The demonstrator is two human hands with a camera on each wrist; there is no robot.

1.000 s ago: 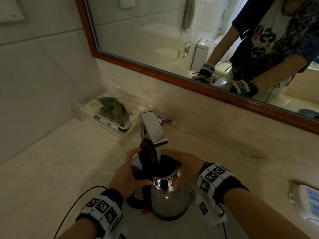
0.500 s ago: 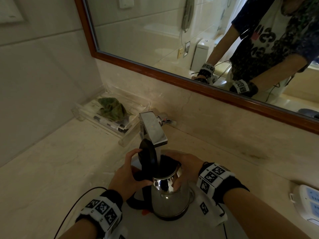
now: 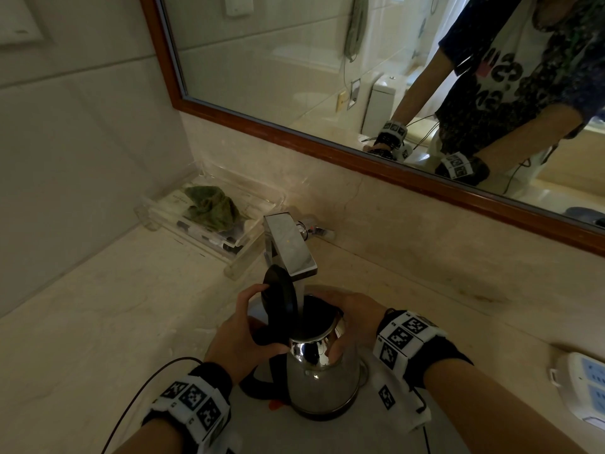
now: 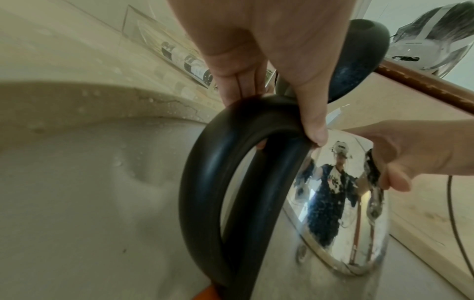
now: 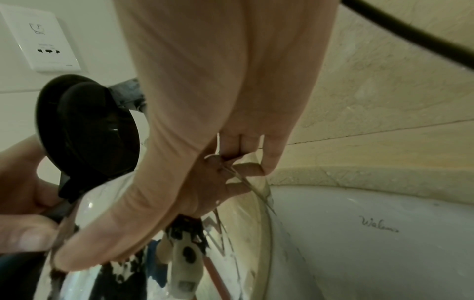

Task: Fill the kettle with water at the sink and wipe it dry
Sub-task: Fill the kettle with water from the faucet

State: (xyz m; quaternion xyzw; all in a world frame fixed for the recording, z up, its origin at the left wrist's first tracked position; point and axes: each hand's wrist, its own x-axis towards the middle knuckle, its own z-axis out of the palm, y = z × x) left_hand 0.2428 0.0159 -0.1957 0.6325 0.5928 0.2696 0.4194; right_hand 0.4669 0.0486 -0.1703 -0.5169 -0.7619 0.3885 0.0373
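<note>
A steel kettle (image 3: 322, 381) with a black handle (image 4: 231, 182) is in the white sink (image 5: 359, 233), under the chrome faucet (image 3: 289, 247). Its black lid (image 3: 280, 298) stands open and upright. Water runs from the spout into the kettle's mouth. My left hand (image 3: 240, 339) grips the top of the handle, thumb (image 4: 311, 121) over it. My right hand (image 3: 355, 317) is wrapped round the kettle's upper body (image 5: 243, 213) on the right, fingers curled on the steel. A green cloth (image 3: 211, 208) lies in a clear tray at the back left.
The clear acrylic tray (image 3: 147, 213) with small toiletries sits against the wall left of the faucet. A beige stone counter (image 3: 98, 322) surrounds the sink. A white power strip (image 3: 586, 388) lies at the right edge. A wood-framed mirror (image 3: 327, 149) hangs above the backsplash.
</note>
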